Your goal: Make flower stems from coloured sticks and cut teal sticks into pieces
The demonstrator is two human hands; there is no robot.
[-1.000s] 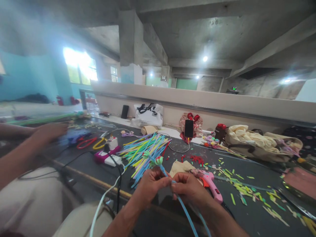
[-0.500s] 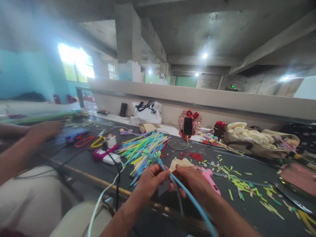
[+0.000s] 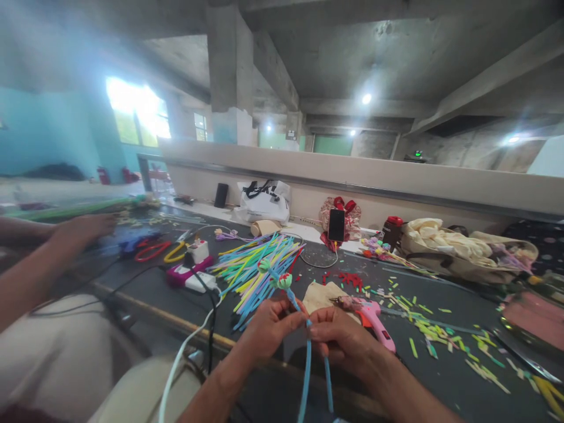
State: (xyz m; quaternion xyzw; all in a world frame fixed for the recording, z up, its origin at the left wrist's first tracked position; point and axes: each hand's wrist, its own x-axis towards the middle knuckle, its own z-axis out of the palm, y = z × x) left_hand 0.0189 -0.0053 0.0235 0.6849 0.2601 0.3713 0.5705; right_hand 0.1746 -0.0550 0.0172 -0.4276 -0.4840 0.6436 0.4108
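One dark table [image 3: 440, 376] spans the scene, bearing a pile of coloured fuzzy strips [image 3: 255, 264] on the far side of the hands. Over the near edge, the left hand [image 3: 267, 326] pinches a blue stem [image 3: 292, 298]; the right hand [image 3: 343, 338], just right, pinches it slightly nearer. Above the fingertips its long axis slants far-left to near-right; two strands hang on the near side. Green buds [image 3: 282, 281] cap the far end, closer to the left hand.

Dark tabletop [image 3: 467, 396]: heaped coloured stems [image 3: 253, 273], pink glue gun [image 3: 375, 320], red bits [image 3: 351, 280], yellow-green scraps [image 3: 435, 333], power strip [image 3: 200, 282].
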